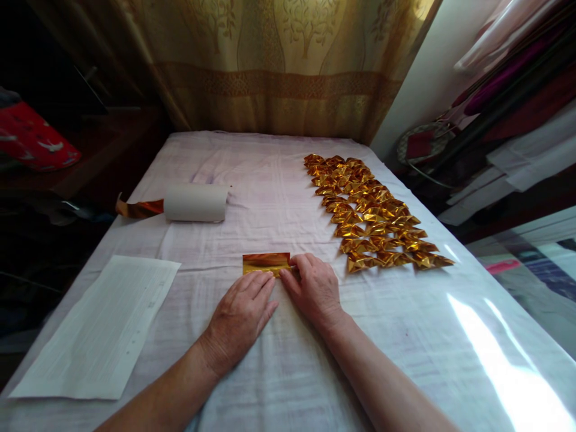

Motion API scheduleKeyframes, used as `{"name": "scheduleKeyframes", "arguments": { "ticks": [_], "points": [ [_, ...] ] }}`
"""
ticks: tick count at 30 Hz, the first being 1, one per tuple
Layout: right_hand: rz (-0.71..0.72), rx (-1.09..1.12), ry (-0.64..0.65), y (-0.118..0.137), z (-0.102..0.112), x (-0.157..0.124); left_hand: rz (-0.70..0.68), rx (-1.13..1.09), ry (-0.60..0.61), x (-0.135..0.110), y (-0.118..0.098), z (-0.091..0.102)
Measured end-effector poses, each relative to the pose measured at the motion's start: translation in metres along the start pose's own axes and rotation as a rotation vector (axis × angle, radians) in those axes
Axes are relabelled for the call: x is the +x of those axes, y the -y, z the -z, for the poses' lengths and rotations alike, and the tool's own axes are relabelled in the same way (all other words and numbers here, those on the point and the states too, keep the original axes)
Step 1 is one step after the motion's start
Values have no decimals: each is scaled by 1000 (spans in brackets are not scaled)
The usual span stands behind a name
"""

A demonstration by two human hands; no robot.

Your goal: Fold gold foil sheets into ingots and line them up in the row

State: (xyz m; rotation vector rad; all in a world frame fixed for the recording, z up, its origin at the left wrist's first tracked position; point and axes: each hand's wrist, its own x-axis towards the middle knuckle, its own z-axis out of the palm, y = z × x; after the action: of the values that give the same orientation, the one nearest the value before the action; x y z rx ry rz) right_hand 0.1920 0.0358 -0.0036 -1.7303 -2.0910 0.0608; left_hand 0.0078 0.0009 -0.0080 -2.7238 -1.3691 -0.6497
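A small rectangle of shiny gold foil paper [266, 262] lies flat in front of me on the cloth. My left hand [240, 309] rests on its near left edge, fingers stretched out together and lying flat. At the right end of the sheet, my right hand [315, 285] has its thumb and curled fingers closed on the edge. The fingertips hide part of the sheet's near side. To the right, rows of folded gold foil pieces [362, 210] stand on the cloth, apart from both hands.
A light cloth [270, 198] covers the bed-like surface. A white cylinder [195, 203] lies at the back left with a strip of gold foil [144, 209] beside it. A printed sheet of paper [101, 327] is at the left. A patterned curtain [288, 66] hangs behind.
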Motion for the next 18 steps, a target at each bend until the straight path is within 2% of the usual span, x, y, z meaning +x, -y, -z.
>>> {"name": "scheduleKeyframes", "arguments": {
  "ticks": [6,15,18],
  "points": [
    [-7,-4,-4,4,0,0,7,-6,3,0,0,-1],
    [36,172,70,-8,4,-1,-3,-9,-2,-2,1,-1],
    [47,183,62,-9,3,-2,36,-27,45,2,-1,-1]
  ]
}}
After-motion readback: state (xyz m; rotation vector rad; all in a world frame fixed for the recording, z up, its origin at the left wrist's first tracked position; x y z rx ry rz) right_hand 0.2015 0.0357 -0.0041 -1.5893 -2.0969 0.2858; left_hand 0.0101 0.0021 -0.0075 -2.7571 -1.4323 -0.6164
